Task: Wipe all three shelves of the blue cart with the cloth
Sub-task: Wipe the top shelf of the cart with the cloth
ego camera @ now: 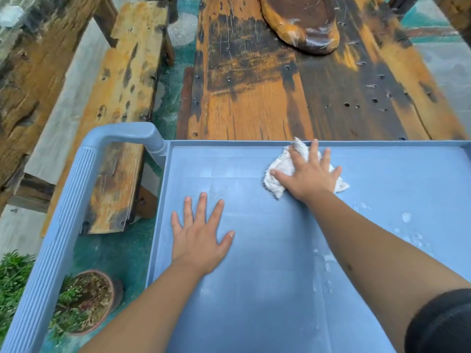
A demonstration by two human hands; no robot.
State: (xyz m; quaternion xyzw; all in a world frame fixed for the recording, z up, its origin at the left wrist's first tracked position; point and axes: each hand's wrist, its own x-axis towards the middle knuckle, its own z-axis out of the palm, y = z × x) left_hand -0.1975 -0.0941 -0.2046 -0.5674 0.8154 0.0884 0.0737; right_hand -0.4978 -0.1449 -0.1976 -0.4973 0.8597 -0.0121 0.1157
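The right hand (pixel 309 174) presses the white cloth (pixel 280 171) flat, fingers spread, near the top shelf's (pixel 254 289) far rim; unwiped white smears (pixel 406 217) lie to its right; the left hand (pixel 198 238) rests splayed, empty, nearer the handle (pixel 84 174).

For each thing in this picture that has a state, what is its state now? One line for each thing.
Top shelf: partly wiped, white spots remain on its right side.
Cloth: crumpled, pressed flat on the shelf near the far rim.
Right hand: spread open, pressing on the cloth.
Left hand: open, flat on the bare shelf, holding nothing.
Cart handle: free, no hand on it.
Plant pot: upright on the ground beside the cart.
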